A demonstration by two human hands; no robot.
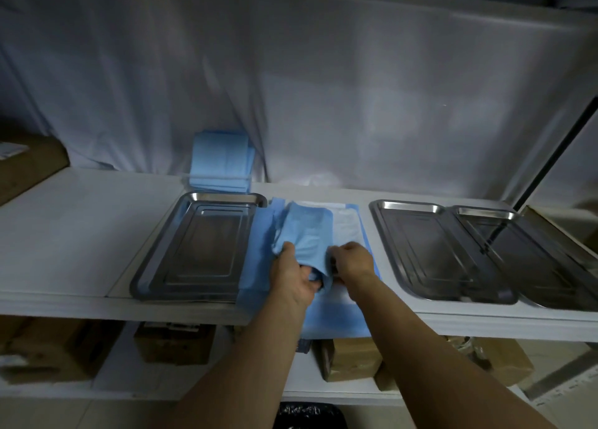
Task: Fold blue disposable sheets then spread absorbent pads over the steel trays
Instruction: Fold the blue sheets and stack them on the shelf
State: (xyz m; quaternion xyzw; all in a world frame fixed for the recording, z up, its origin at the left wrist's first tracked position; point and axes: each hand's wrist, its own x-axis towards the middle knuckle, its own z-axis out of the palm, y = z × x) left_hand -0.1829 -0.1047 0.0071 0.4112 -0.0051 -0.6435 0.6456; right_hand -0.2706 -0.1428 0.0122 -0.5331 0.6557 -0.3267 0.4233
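Step in hand: judged to be the folding stage; a blue sheet [304, 234] is bunched between both hands over the middle of the counter [81, 228].
Left hand [293, 278]: its fingers are curled round the near left edge of the sheet, thumb on top, gripping it.
Right hand [351, 260]: its fingers are curled under and pinch the near right edge; the fingertips themselves are hidden beneath the hand.
Where the sheet is: lifted and rumpled above a flat pad [348, 226], white-centred with a blue border, which lies between the left tray [197, 247] and the middle tray [430, 250].
Trays: three steel ones, all bare; the right tray [530, 257] overlaps the middle one's edge.
Stack: folded blue sheets [220, 163] lean against the white backdrop just behind the left tray.
Doing it well: the person would do best to draw the two held corners apart until the near edge is taut, then carry them to the far edge so corners meet before pressing a crease.
Caution: the fabric looks thin and limp, so a slack edge will likely fold crooked.
Also: the pad underneath may drag along if the sheet is slid rather than lifted.
Remaining: pads over the trays not yet begun.
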